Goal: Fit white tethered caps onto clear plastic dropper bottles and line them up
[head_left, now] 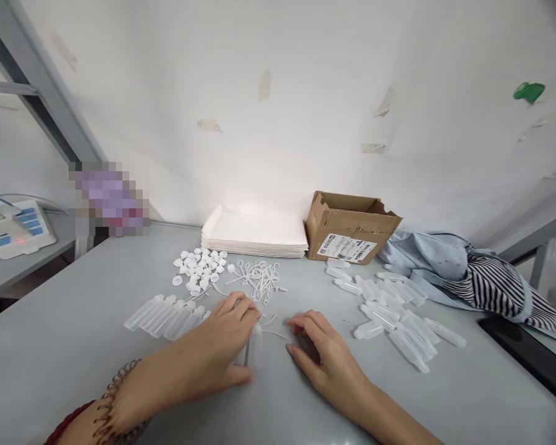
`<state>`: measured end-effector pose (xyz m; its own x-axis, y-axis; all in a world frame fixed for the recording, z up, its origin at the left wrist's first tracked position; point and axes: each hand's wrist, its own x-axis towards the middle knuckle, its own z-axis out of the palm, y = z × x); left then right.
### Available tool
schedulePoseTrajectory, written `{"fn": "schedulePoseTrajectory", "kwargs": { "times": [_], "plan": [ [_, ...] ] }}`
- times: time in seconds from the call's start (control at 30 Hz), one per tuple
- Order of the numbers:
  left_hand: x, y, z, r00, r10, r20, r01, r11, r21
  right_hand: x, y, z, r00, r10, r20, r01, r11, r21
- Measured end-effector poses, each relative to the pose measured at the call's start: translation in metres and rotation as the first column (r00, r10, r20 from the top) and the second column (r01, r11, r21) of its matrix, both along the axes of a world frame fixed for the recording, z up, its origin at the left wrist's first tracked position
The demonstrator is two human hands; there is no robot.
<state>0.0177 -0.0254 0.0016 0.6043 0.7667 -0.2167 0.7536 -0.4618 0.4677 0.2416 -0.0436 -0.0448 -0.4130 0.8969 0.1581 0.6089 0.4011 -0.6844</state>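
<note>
My left hand point(222, 346) is over the middle of the grey table, its thumb and fingers around small clear bottles point(256, 349) that stick out past its right side. Just to the right, my right hand point(322, 355) rests with curled fingers apart and nothing seen between them. A row of clear bottles with white tops point(160, 315) lies left of my left hand. Behind it are a pile of white caps point(199, 269) and a tangle of white looped strings point(262, 278). Loose clear bottles without caps point(393, 309) are scattered on the right.
At the back of the table point(74, 346) stand a stack of white trays point(254, 232) and an open cardboard box point(352, 228). Blue and striped cloth point(467, 272) and a black phone-like object point(528, 352) lie at the right. A power strip point(23, 228) is far left.
</note>
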Motion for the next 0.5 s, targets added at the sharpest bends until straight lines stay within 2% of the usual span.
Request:
{"fn": "schedulePoseTrajectory", "kwargs": {
  "times": [0.5],
  "plan": [
    [0.0016, -0.0022, -0.0020, 0.999, -0.010, -0.035, 0.014, 0.994, 0.106, 0.0020, 0.0014, -0.0035, 1.000, 0.010, -0.009, -0.010, 1.000, 0.020]
  ]
}}
